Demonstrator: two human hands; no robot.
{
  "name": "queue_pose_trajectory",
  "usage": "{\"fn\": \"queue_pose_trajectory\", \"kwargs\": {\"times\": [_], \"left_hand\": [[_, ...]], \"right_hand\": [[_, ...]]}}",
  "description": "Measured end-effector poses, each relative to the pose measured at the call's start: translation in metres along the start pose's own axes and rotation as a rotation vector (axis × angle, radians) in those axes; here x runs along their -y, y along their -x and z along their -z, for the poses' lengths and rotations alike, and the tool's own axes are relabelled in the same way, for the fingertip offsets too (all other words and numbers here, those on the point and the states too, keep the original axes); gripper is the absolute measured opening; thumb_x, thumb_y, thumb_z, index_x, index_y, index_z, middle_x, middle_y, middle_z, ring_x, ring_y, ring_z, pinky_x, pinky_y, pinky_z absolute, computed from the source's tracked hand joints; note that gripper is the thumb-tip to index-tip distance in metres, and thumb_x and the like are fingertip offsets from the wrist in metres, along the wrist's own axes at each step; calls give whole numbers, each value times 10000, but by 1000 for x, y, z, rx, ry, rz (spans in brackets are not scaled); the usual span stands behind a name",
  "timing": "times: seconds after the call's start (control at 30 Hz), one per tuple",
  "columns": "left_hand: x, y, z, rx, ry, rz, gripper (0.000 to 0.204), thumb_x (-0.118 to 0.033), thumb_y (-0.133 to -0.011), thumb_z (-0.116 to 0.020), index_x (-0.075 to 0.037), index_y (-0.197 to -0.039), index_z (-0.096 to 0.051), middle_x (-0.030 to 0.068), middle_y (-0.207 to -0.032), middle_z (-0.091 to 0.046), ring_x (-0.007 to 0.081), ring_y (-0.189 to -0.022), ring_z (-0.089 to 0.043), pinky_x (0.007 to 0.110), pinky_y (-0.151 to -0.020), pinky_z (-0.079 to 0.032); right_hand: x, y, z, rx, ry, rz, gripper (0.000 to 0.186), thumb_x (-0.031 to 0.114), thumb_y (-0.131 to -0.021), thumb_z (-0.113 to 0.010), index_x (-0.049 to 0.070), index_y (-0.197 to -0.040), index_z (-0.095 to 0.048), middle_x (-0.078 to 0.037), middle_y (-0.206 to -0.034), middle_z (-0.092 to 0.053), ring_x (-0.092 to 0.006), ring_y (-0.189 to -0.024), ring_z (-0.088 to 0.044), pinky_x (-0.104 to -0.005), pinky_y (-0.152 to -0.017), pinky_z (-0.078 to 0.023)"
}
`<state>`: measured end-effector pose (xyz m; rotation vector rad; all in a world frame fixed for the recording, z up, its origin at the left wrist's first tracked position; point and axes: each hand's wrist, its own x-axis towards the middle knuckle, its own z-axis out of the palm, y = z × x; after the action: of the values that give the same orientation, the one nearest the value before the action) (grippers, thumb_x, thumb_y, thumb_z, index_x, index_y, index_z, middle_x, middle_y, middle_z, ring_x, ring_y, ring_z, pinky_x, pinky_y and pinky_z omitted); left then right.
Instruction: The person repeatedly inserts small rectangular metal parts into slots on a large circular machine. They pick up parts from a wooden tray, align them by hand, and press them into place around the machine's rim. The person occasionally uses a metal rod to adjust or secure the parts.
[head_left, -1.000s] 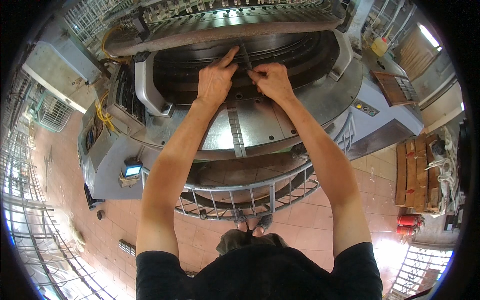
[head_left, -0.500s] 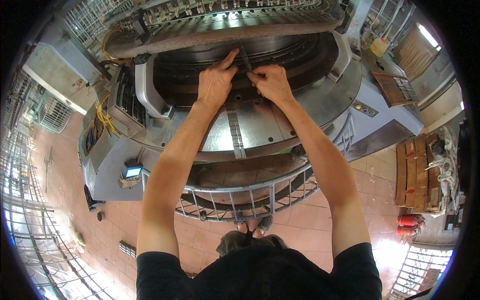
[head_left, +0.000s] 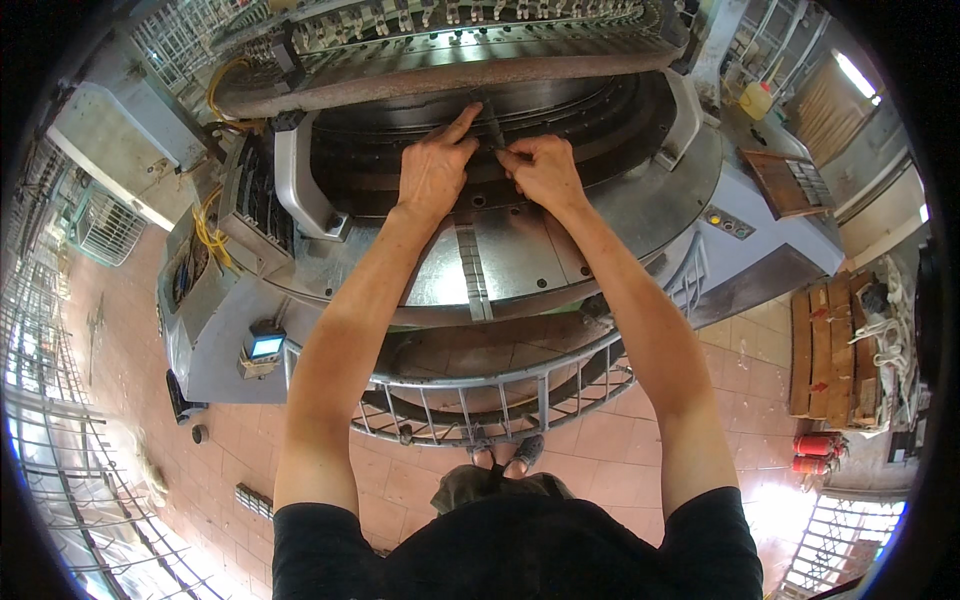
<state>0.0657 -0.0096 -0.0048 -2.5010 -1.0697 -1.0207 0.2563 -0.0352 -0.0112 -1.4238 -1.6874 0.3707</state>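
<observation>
At a large round steel machine, my left hand (head_left: 432,175) reaches into the dark curved recess (head_left: 612,128), index finger stretched toward the upper end of a narrow metal strip (head_left: 490,122), other fingers partly bent. My right hand (head_left: 545,172) pinches that strip's lower end between thumb and fingers. The strip stands almost upright against the recess's inner rings. Whether the left fingertip touches it or the ring behind is unclear. Below both hands lies the steel deck (head_left: 435,275), with a segmented groove down its middle.
Overhead runs a ring (head_left: 450,70) bearing many small fittings. Metal brackets (head_left: 295,175) flank the recess. A curved railing (head_left: 545,395) fronts the machine. Yellow cables (head_left: 208,230) and a small lit screen (head_left: 266,346) are leftward; wooden crates (head_left: 830,350), red cylinders (head_left: 815,447) and a yellow jug (head_left: 755,98) rightward.
The view has shifted slightly, so the machine sits a little lower in the picture. My hands have moved slightly down with it, keeping almost the same pose at the strip.
</observation>
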Motion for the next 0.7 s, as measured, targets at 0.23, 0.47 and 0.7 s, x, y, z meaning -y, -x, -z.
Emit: {"fn": "queue_pose_trajectory", "kwargs": {"times": [0.23,0.47,0.7], "left_hand": [[0,-1,0,19,-8,3,345,107,-675,-623,-47,-954,-754,-15,-1497,-533,257,-1070,-702,391,-848,-596],[-2,-1,1,13,-8,4,312,112,-676,-625,-43,-915,-751,-20,-1500,-529,262,-1061,-705,393,-840,-599],[-1,-1,0,12,-14,-6,303,113,-675,-627,-37,-910,-745,-21,-1502,-527,268,-1049,-706,403,-828,-597]], "right_hand": [[-1,0,-2,-12,11,1,216,218,-836,-723,14,-881,-776,-233,-885,-718,-408,-847,-691,-438,-818,-543],[1,0,0,13,-11,-31,225,225,-844,-718,14,-898,-774,-235,-893,-717,-407,-850,-690,-432,-816,-545],[0,0,-1,-12,-8,-22,225,216,-842,-711,8,-903,-772,-248,-883,-711,-407,-853,-695,-427,-822,-549]]}}
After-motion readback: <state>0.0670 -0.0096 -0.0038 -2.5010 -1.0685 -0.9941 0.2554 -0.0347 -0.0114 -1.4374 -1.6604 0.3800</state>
